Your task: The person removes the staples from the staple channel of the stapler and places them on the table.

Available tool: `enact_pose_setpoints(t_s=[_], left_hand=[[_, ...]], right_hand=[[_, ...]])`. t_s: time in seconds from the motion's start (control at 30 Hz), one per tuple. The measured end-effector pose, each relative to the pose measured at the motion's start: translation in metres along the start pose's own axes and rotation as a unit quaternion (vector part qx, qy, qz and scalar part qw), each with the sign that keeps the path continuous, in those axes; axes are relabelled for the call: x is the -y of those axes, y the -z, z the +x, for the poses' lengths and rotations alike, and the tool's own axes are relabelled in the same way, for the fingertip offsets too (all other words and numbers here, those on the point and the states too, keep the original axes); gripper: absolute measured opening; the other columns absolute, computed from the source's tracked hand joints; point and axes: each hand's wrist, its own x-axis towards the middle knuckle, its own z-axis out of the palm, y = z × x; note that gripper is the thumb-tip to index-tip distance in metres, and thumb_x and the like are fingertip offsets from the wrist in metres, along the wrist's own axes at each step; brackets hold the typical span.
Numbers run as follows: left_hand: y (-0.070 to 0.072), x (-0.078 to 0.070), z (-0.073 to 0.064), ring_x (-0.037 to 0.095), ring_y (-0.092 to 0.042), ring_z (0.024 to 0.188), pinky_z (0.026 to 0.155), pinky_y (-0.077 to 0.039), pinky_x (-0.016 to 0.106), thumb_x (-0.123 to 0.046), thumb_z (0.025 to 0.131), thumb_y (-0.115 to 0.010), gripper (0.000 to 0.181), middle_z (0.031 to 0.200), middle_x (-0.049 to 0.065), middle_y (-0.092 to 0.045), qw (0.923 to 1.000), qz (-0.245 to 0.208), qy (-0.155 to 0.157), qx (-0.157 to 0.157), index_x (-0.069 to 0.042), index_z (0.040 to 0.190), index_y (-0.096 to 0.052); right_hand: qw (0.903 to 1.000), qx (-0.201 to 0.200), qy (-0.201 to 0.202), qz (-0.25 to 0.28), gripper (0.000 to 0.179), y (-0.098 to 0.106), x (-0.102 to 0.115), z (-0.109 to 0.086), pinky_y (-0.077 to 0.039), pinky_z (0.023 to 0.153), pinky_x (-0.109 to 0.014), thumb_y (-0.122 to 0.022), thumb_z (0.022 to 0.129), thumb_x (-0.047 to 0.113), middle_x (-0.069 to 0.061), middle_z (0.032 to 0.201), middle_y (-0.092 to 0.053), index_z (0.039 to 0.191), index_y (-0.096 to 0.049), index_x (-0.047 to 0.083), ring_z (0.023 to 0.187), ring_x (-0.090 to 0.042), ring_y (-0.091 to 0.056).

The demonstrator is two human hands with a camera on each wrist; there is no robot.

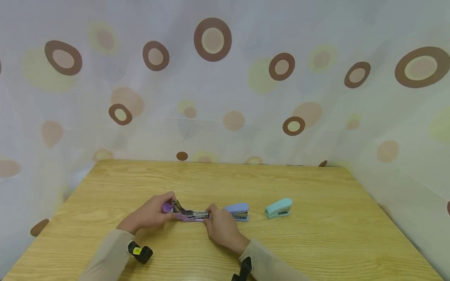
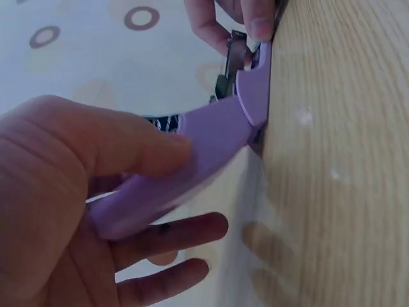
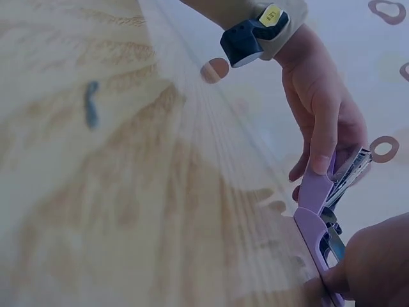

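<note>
A purple stapler (image 1: 193,219) lies swung wide open on the wooden table, its metal staple channel (image 1: 197,214) exposed. My left hand (image 1: 152,212) grips the raised top cover, with the thumb along the purple shell (image 2: 208,137) in the left wrist view and two fingers stretched out below. At the other end, my right hand (image 1: 225,230) pinches the tip of the base (image 3: 311,227) down against the table. Just behind the right hand stands a blue-violet stapler (image 1: 238,207), partly hidden by it.
Farther right, a mint-green stapler (image 1: 279,207) sits on the wooden table (image 1: 316,242). A pale curtain-like sheet with brown rings (image 1: 212,93) rises behind the table. Black wrist cameras (image 1: 143,254) are strapped over both beige sleeves.
</note>
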Motion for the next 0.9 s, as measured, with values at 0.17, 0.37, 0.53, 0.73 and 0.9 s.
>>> enact_pose_setpoints(t_s=[0.17,0.37,0.53,0.73,0.9], left_hand=[[-0.005,-0.012,0.010,0.013,-0.060,0.081,0.071,-0.050,0.029,-0.001,0.080,-0.068,0.028,0.095,0.003,-0.067,0.9981,0.059,-0.017,0.008,-0.009,0.105,-0.059],[-0.016,-0.028,0.022,0.018,-0.065,0.088,0.075,-0.053,0.033,-0.003,0.077,-0.070,0.033,0.103,0.003,-0.069,0.9896,0.137,-0.043,0.008,-0.010,0.109,-0.066],[-0.020,-0.036,0.028,0.010,-0.055,0.073,0.067,-0.049,0.029,-0.006,0.070,-0.078,0.030,0.089,-0.003,-0.065,0.9745,0.216,-0.055,0.022,-0.016,0.097,-0.071],[-0.020,-0.039,0.032,0.008,-0.059,0.073,0.067,-0.051,0.028,-0.001,0.069,-0.079,0.026,0.084,-0.006,-0.068,0.9689,0.236,-0.066,0.030,-0.018,0.088,-0.073],[-0.016,-0.042,0.036,0.012,-0.065,0.079,0.071,-0.053,0.030,0.002,0.071,-0.079,0.025,0.085,-0.007,-0.072,0.9719,0.216,-0.077,0.053,-0.018,0.086,-0.075]], right_hand=[[0.9998,-0.005,0.015,0.009,0.018,0.000,-0.003,0.002,-0.035,0.043,-0.018,-0.066,0.086,0.009,0.002,0.065,-0.057,0.101,-0.061,0.000,0.051,-0.001,-0.042],[0.9993,0.018,0.029,0.018,0.019,0.000,-0.006,0.004,-0.038,0.047,-0.016,-0.065,0.086,0.008,0.001,0.073,-0.056,0.101,-0.060,-0.001,0.055,-0.001,-0.044],[0.9992,0.019,0.034,0.013,0.018,0.000,-0.007,0.005,-0.038,0.051,-0.017,-0.066,0.087,0.013,0.001,0.075,-0.053,0.099,-0.061,0.001,0.060,-0.003,-0.043],[0.9987,0.020,0.045,0.017,0.018,0.001,-0.010,0.006,-0.036,0.052,-0.017,-0.067,0.088,0.019,0.003,0.074,-0.049,0.096,-0.062,0.004,0.061,-0.004,-0.041],[0.9972,0.022,0.063,0.034,0.016,0.004,-0.012,0.008,-0.036,0.053,-0.016,-0.067,0.089,0.019,0.003,0.072,-0.050,0.096,-0.063,0.005,0.062,-0.003,-0.041]])
